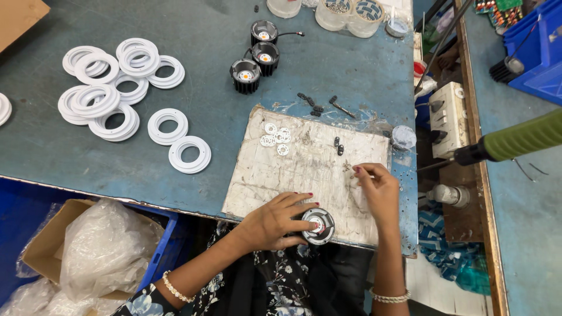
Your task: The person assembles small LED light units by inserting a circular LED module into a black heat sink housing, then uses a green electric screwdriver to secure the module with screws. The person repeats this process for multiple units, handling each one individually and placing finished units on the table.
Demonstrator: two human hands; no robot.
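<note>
round black lamp housing, face up, board's near edge

The left hand steadies a round black lamp housing at six o'clock. The right hand pinches above the worn white mat; white rings lie at ten o'clock.

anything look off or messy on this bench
Mostly the work mat: it is stained, scuffed and torn at its edges. Small dark screws lie scattered loose beyond its top edge. The white rings sit in uneven, overlapping piles. Nothing looks spilled.
</note>
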